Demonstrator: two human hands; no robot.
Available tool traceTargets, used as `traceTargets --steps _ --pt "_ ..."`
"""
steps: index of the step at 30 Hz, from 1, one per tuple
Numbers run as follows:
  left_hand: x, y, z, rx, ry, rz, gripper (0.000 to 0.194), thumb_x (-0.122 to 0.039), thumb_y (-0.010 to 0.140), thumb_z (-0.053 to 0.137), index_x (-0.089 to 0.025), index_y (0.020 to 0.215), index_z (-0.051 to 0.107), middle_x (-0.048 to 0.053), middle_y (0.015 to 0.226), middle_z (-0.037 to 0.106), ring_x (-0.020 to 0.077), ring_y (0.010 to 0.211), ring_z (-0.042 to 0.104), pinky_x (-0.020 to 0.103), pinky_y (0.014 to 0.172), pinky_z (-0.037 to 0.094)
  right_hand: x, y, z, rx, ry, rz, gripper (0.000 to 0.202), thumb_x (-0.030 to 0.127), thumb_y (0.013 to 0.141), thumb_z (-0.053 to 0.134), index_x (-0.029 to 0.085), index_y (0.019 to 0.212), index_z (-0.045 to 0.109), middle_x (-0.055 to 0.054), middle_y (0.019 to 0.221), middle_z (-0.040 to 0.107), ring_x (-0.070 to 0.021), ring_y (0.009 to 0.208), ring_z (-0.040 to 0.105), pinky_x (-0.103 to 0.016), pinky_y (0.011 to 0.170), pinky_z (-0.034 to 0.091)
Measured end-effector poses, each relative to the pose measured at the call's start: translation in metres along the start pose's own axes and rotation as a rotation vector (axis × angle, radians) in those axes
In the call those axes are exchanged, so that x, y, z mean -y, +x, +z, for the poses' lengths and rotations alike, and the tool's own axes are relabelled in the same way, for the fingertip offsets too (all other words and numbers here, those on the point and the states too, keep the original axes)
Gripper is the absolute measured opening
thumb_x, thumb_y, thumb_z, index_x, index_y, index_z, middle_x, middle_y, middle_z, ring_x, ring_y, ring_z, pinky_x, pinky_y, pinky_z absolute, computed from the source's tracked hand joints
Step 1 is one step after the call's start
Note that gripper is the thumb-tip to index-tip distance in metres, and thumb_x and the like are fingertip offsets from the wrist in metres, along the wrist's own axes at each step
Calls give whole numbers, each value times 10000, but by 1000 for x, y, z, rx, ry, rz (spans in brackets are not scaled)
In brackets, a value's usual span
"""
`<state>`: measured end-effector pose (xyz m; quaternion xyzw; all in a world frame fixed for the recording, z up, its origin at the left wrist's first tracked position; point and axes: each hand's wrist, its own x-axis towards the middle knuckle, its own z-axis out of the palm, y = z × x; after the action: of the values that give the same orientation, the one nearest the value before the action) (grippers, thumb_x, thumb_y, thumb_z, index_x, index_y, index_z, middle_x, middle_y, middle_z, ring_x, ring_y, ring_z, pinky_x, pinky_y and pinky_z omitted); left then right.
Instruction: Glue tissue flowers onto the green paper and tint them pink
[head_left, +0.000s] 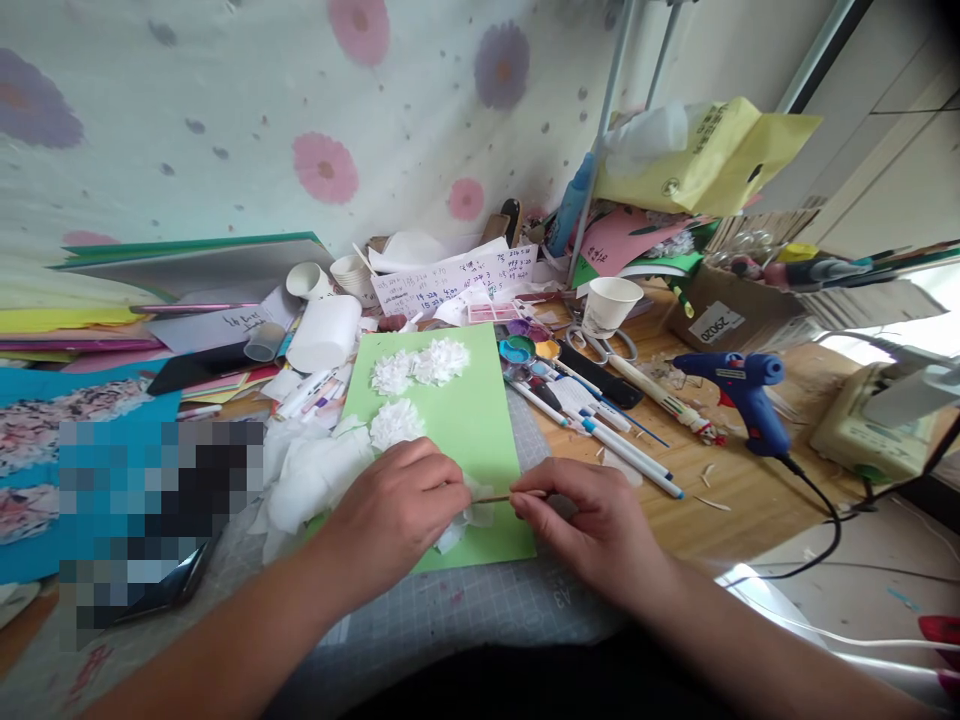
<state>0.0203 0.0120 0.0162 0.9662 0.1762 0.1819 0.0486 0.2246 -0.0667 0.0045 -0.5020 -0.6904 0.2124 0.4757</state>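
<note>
– Over the green sheet, what is being held?
– A thin stick is pinched in the right hand; at its other end, thin white paper is pinched by the left hand.
– And farther out?
– On the sheet's far part, white paper puffs are set. Left of it, white tissue is heaped; right of it, a blue glue gun is seen on the bench.

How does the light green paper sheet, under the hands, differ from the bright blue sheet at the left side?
The light green paper sheet carries white frilly tufts; the bright blue sheet carries mottled pinkish tufts.
The green sheet lies inside the picture; the blue sheet runs past its left edge.
Both bear frilly decoration.
</note>
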Motion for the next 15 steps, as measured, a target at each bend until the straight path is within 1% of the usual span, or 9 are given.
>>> traceTargets --steps 5,7,10,12,13,15 --pt "-2 -2 -1 14 20 -47 231 -59 863 485 -189 787 660 21 791 618 161 777 508 293 686 417 -1 -1 2 64 -21 20 145 205 844 576 168 733 661 -5 605 659 -98 533 581 -180 525 425" --pt "-4 -6 -4 20 29 -94 211 -75 863 488 -199 824 653 26 821 615 174 805 516 310 707 423 -1 -3 2 92 -20 17 155 203 849 564 167 733 660 -10 613 664 -99 536 586 -180 527 429" --pt "-7 -18 -8 14 18 -245 130 -129 863 507 -189 896 618 45 864 607 197 836 539 337 732 447 0 -4 1 118 -12 6 167 209 857 553 168 735 660 -17 622 667 -104 546 595 -184 533 436" --pt "-8 -28 -8 2 -39 -363 86 -177 852 544 -183 925 588 57 927 603 206 875 558 344 761 469 -1 -4 0 129 -2 15 165 211 857 553 167 738 659 -13 611 662 -103 539 592 -184 530 436" --pt "-8 -33 -7 -3 -78 -409 105 -199 838 571 -187 943 576 61 971 599 210 910 564 345 786 477 -1 -4 0 133 5 31 159 210 854 558 167 739 659 -9 604 659 -101 534 589 -183 526 435" --pt "-9 -41 -3 -6 -149 -463 208 -241 796 634 -204 988 564 61 1062 586 221 991 564 348 843 481 -3 -4 0 144 23 83 146 207 845 567 166 738 657 -1 595 655 -99 527 587 -181 520 433"
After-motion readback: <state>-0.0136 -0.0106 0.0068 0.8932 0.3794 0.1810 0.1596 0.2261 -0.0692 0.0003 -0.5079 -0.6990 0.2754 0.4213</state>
